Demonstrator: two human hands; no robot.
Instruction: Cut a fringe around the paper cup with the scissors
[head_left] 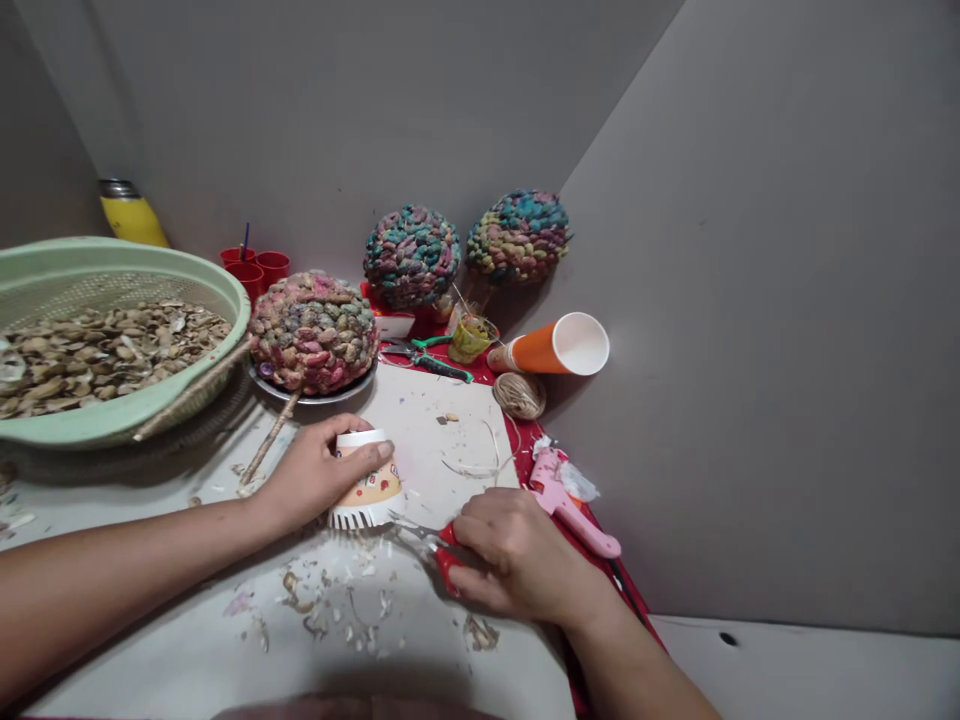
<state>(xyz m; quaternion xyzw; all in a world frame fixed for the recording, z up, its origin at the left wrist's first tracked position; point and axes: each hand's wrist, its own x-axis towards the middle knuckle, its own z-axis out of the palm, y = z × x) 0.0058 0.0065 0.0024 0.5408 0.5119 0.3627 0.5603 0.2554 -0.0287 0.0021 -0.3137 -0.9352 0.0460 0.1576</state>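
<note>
My left hand (326,468) is closed round a patterned paper cup (373,478), which is held bottom up above the white table (420,640). The cup's lower rim is cut into a fringe of narrow white strips. Red-handled scissors (448,560) are in my right hand (514,548), its fingers wrapped round the handles. Their blades are apart, and the tips reach the right end of the fringe. Scraps and shell bits (360,625) lie scattered below the cup.
A green basket of shells (127,432) stands left. Behind are colourful round pieces (315,335), red cups (271,266), green-handled pliers (446,368) and an orange cup (536,350). Twine (519,396) and a pink glue gun (574,515) lie right. Grey walls rise behind.
</note>
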